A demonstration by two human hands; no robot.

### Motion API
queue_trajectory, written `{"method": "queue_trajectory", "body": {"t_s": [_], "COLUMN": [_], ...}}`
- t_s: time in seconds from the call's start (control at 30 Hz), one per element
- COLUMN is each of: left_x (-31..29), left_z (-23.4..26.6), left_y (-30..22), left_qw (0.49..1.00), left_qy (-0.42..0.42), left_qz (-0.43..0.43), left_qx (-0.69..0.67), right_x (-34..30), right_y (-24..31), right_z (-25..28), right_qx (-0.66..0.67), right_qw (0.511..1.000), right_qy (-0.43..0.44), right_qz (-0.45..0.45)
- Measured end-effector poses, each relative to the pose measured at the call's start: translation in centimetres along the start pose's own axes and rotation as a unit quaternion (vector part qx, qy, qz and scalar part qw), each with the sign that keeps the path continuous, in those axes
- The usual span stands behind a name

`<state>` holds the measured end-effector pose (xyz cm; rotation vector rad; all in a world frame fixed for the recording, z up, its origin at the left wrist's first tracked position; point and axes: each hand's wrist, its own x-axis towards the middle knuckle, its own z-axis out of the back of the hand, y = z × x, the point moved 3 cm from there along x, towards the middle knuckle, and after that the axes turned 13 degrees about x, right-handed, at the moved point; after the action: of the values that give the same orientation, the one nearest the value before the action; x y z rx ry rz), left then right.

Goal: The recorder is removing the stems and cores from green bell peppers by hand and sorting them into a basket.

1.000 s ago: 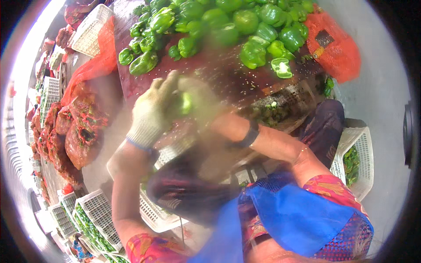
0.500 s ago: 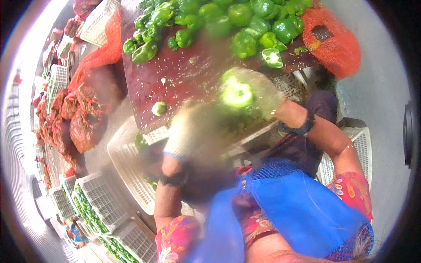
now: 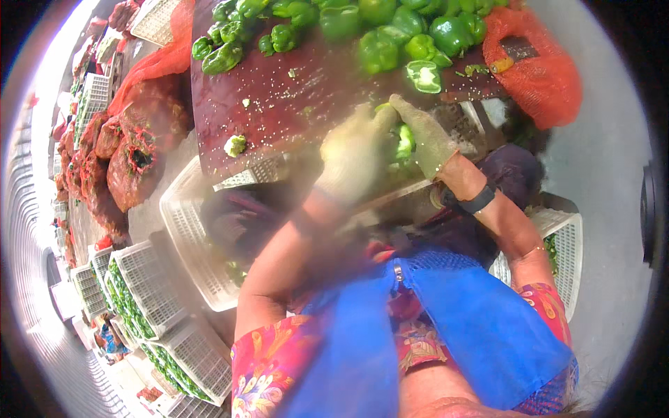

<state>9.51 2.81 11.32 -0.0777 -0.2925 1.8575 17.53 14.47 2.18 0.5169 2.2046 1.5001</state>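
In front of the table's near edge, my two gloved hands come together around a cut green bell pepper (image 3: pixel 405 143). My right hand (image 3: pixel 431 138) is closed on its right side, the fingers reaching over the top. Against its left side is my left hand (image 3: pixel 352 153), closed and somewhat blurred; its fingers hide part of the pepper. Several whole green peppers (image 3: pixel 380 52) are heaped along the table's far side. A halved pepper (image 3: pixel 424 76) lies cut face up near them. A cut-out pepper core (image 3: pixel 235 145) rests on the table at the left, among scattered seeds.
The dark red table (image 3: pixel 279 104) spans the top. A red mesh bag (image 3: pixel 536 70) hangs at its right corner. A white crate (image 3: pixel 198 237) stands below left, another (image 3: pixel 568 244) at right. Filled sacks (image 3: pixel 139 164) and crates of green produce (image 3: pixel 150 285) line the left.
My left hand has moved up and right to meet the right hand at the pepper. The pepper has turned, so its open ring no longer faces up. The view has shifted slightly.
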Motion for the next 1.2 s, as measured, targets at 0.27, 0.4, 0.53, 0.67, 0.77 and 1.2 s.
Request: {"method": "queue_trajectory", "body": {"t_s": [0.27,0.4,0.53,0.67,0.77,1.2], "left_x": [0.4,1.2,1.0,0.7,0.6,18.2], "left_z": [-2.9,-3.6,-5.1,-6.0,-5.4,-17.9], "left_y": [0.3,-0.6,-0.9,-0.1,-0.6,-0.8], "left_qw": [0.996,0.998,0.997,0.992,0.989,0.997], "left_qy": [0.045,0.019,-0.065,-0.123,-0.085,0.062], "left_qz": [-0.06,-0.054,-0.046,-0.026,-0.029,0.036], "left_qx": [0.046,0.036,0.0,-0.02,-0.121,0.017], "right_x": [-0.5,-0.9,-1.4,-1.6,-2.3,4.1], "right_y": [-1.5,-0.5,-0.4,-1.2,-3.1,1.5], "right_z": [0.5,0.8,2.3,2.7,5.2,15.9], "right_qx": [0.208,0.072,-0.377,-0.244,-0.084,0.327], "right_qw": [0.955,0.995,0.86,0.933,0.978,0.872], "right_qy": [-0.079,-0.064,0.031,0.136,0.087,-0.326], "right_qz": [-0.196,-0.005,0.343,0.228,0.169,0.162]}}
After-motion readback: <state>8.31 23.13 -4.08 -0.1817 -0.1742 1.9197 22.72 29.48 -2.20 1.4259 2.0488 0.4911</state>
